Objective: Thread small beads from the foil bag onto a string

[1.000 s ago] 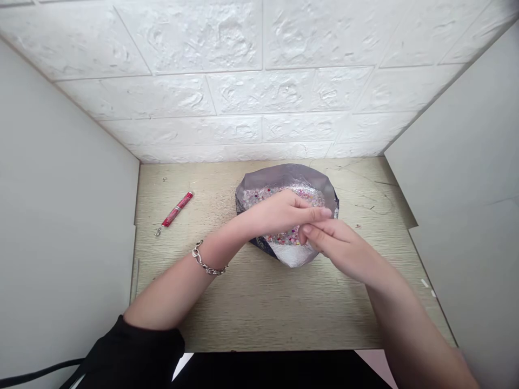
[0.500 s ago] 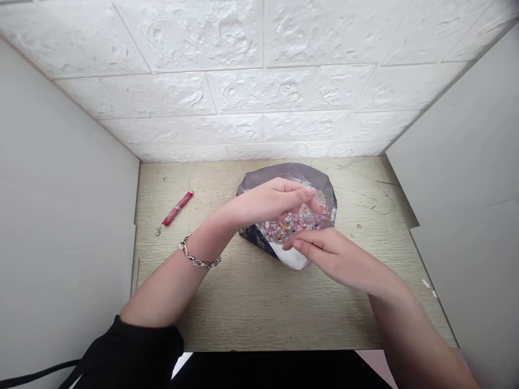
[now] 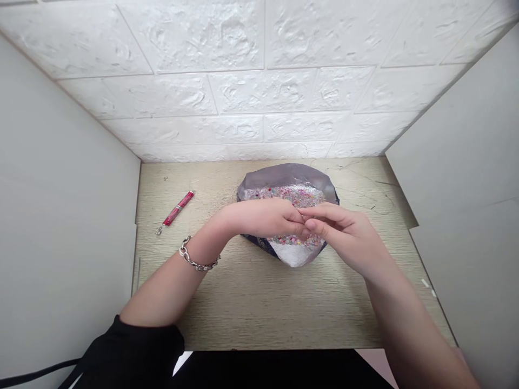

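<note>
An open pouch (image 3: pixel 290 174) with a grey lining stands on the table, and many small coloured beads (image 3: pixel 279 193) lie in it. Over the beads, my left hand (image 3: pixel 270 217) is closed with its fingers curled, a chain bracelet round its wrist. My right hand (image 3: pixel 344 232) meets it from the right, thumb and fingertips pinched together at the left fingertips. Whatever may be between the fingers is too small or hidden to make out.
A red beaded stick-like piece (image 3: pixel 178 208) with a metal clasp lies on the table (image 3: pixel 275 308) at the left. Thin loose threads (image 3: pixel 375 197) lie at the back right. A white brick-pattern wall (image 3: pixel 235 94) and grey side panels enclose the table.
My left hand has lowered and its fingers have curled in. My right hand has moved up and right, and the fingertips of both hands now meet over the beads.
</note>
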### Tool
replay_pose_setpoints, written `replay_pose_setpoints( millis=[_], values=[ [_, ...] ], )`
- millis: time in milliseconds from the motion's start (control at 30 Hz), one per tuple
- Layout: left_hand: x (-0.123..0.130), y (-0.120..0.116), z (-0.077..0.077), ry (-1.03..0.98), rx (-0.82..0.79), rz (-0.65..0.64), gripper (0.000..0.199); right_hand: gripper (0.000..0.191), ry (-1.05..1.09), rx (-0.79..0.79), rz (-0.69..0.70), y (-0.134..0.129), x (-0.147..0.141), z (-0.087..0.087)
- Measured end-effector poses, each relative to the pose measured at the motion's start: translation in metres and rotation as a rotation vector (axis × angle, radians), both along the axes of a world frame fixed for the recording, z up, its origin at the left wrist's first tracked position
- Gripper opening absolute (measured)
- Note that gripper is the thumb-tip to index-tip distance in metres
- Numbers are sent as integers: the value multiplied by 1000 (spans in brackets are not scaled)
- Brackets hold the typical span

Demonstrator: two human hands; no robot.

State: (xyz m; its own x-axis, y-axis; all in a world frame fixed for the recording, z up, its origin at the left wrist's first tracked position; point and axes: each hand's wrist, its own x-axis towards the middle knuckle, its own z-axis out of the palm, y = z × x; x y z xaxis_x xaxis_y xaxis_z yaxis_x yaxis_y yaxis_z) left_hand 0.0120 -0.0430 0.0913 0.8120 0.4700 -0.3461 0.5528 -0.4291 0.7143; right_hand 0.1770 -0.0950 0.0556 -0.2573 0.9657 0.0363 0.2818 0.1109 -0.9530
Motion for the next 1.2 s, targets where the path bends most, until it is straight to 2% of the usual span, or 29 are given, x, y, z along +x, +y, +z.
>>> replay_pose_setpoints(
  millis=[200,367,433,500,567,700,800,933,1200],
  values=[
    [-2,2,0,-67,-8,39,32,9,-38,135,-58,2,0,-2],
    [-4,5,2,-204,15,192,31,10,-80,155,-161,2,1,-1],
    [-4,6,1,-215,46,237,31,11,-153,209,-175,3,1,-3],
    [-2,7,-3,-193,100,277,30,13,-309,293,-127,4,2,-6],
    [-1,9,-9,-154,170,321,28,15,-530,347,-17,6,3,-10],
    [3,15,-27,-104,233,350,27,21,-920,313,163,9,2,-15],
    [5,19,-39,-112,238,352,27,23,-1036,279,203,9,1,-16],
    [7,23,-48,-225,134,416,31,24,-1128,239,192,8,-1,-15],
    [4,34,-59,-488,-273,630,28,22,-1229,241,206,9,-5,-16]
  ],
)
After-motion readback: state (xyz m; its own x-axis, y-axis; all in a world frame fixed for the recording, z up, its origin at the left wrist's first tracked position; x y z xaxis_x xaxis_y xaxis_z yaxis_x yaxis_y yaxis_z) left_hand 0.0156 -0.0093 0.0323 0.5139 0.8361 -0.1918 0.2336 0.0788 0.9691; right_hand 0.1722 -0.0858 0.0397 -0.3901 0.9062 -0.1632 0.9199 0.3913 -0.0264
